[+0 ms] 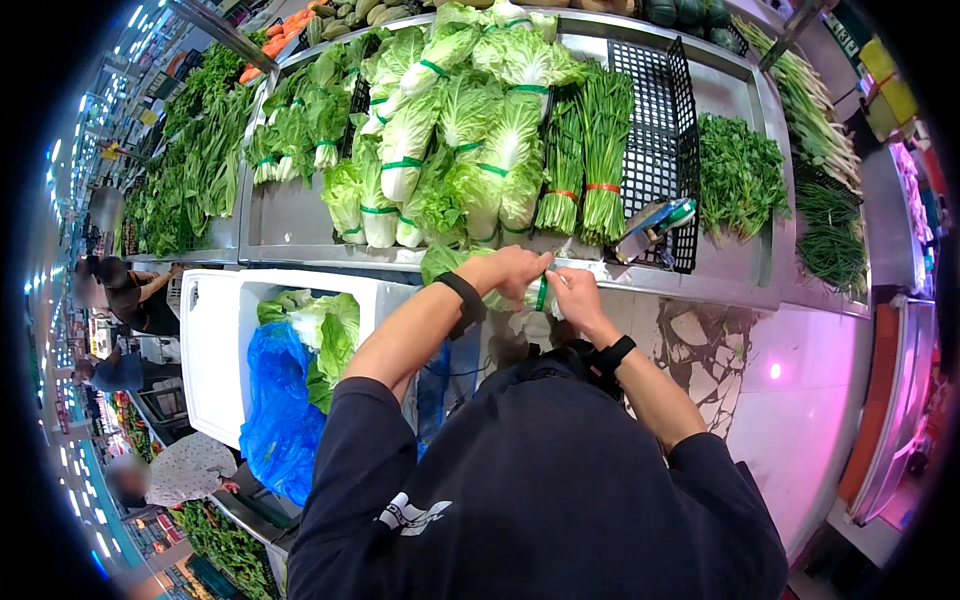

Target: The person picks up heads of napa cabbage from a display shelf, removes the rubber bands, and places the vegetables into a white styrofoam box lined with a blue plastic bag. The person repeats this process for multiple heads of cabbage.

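Observation:
At the front edge of the metal display counter, my left hand [517, 271] and my right hand [576, 298] meet over a napa cabbage [442, 261]. A band of green tape [541, 292] runs around this cabbage. The fingertips of both hands pinch together at the tape's upper end. My forearms cover part of the cabbage. Just beyond lies a pile of napa cabbages [465, 135], many bound with green tape. To the right of my hands, a tape dispenser [652, 225] with a green part leans against a black plastic crate [652, 142].
Chive bundles [606, 150] with red bands stand beside the crate; leafy herbs [739, 172] lie further right. At my left, a white foam box [259, 300] holds loose cabbage [330, 330] and a blue plastic bag [277, 405]. Several people are at the far left, one in a dotted top [187, 469].

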Demonstrator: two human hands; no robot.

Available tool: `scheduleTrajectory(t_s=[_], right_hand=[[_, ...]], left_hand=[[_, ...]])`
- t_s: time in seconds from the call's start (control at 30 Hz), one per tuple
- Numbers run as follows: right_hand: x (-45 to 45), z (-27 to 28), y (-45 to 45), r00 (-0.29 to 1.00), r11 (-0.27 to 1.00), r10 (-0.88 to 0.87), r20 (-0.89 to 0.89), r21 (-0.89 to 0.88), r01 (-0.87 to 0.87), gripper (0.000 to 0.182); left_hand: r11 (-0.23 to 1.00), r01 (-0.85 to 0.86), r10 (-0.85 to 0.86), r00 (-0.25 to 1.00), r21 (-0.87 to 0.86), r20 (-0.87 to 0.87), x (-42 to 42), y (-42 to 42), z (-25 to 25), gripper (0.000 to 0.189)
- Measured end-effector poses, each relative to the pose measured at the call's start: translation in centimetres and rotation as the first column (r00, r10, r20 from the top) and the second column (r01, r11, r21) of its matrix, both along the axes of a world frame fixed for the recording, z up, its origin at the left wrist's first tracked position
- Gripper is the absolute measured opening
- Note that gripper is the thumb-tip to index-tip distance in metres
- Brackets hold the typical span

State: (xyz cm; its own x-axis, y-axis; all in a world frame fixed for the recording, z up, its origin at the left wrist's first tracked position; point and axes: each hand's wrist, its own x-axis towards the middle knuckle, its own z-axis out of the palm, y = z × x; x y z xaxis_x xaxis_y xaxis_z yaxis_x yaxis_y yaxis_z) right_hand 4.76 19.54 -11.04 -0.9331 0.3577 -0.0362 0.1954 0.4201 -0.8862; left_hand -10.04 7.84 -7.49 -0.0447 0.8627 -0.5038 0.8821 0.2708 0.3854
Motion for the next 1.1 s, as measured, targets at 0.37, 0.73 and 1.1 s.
scheduleTrajectory(t_s=[0.37, 0.73, 1.1], right_hand=[[0.0, 2.9, -0.1, 0.879, 0.866, 0.354, -0.319, 0.467, -0.180, 0.022], [-2.0, 4.7, 0.1, 0.755, 0.801, 0.503, -0.420, 0.554, -0.225, 0.039], [-3.9, 8.1, -1.0, 0.789, 0.614, 0.585, -0.186, 0.737, -0.281, 0.045]], left_hand=[[0.996, -0.064, 0.049, 0.977, 0.065, 0.209, -1.9, -1.0, 0.5, 0.089], [0.928, -0.346, 0.258, 0.862, 0.135, 0.437, -4.7, -3.7, 2.9, 0.082], [0.870, -0.449, 0.374, 0.870, 0.203, 0.321, -5.1, -6.1, 5.2, 0.085]])
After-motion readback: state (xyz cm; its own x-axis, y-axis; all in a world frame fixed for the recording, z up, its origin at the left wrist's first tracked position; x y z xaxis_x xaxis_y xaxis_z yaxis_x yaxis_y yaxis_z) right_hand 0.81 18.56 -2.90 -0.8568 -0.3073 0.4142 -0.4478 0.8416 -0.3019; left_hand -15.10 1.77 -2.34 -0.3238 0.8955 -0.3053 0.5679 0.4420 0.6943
